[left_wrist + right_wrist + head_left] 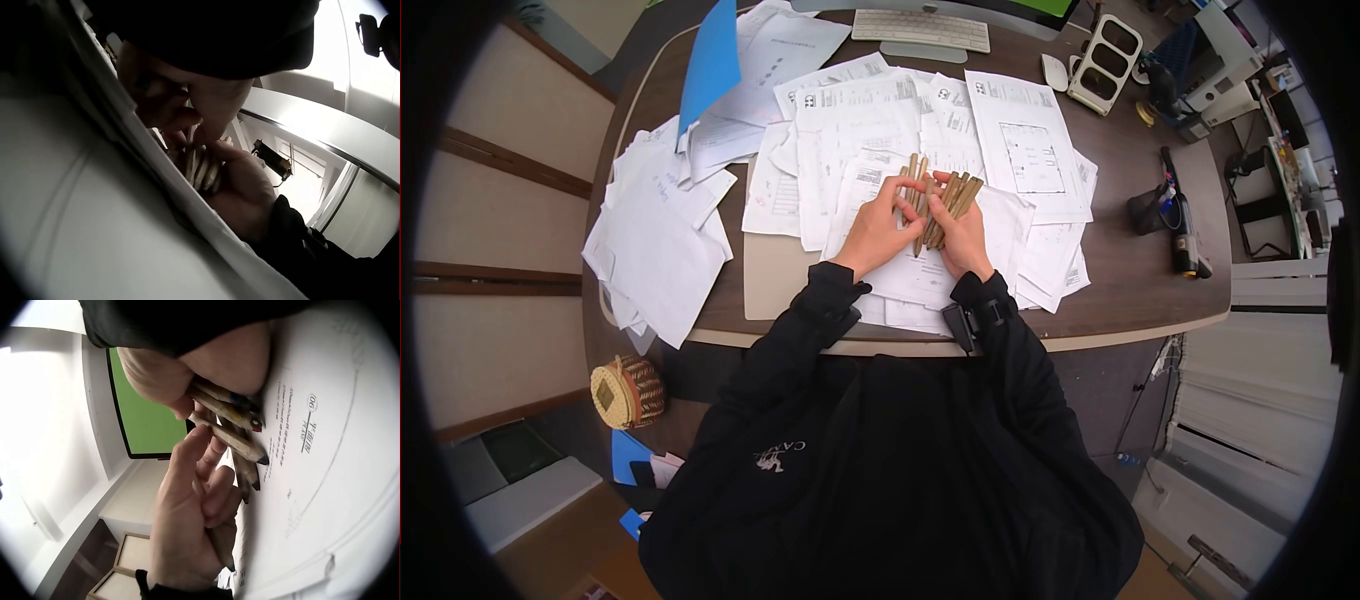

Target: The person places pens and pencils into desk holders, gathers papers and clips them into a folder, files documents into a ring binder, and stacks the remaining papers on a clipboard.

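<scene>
Brown wooden sticks [231, 439], several dark-tipped, bunched roughly side by side, slanting, held in fingers [182, 453].

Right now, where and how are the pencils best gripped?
Probably mid-shaft, from the right, thumb laid across the upper side, much as the right hand holds its share. The pencils are long, thin and bunched roughly side by side, so one grasp could span several, and a middle grip leaves the dark tips clear.
</scene>
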Available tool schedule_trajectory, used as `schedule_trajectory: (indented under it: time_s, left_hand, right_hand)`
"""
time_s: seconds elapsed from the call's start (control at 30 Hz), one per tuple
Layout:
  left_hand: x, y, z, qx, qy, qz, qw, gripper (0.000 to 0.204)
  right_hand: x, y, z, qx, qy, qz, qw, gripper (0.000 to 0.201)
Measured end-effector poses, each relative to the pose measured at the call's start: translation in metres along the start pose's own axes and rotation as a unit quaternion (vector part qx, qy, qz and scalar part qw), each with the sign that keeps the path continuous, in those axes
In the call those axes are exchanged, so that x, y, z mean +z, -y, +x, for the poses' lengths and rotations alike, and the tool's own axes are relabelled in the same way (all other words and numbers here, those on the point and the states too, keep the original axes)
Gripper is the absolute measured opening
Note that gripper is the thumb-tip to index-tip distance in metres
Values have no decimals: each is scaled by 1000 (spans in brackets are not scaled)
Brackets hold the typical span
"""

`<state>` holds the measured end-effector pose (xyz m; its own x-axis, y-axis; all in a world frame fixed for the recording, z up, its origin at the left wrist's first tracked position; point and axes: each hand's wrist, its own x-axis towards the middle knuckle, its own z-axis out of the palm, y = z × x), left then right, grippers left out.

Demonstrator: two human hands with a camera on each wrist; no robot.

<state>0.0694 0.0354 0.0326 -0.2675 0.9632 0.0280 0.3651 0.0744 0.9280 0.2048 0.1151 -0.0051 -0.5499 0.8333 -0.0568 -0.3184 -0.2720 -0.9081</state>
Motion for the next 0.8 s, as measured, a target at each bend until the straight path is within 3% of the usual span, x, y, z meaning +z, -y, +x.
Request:
schedule_trajectory:
  time_s: [0.33,0.7,0.8]
  left_hand:
    - [1,-6,0,-10,-13,3,1000,46]
    - [8,0,5,0,-63,6,998,48]
    - [2,2,9,-26,-69,-20,997,47]
  right_hand:
    - [6,10,-3,7,11,13,1000,39]
    - [7,13,-4,37,50,43,997,49]
    - [1,6,-1,10,49,-2,999,49]
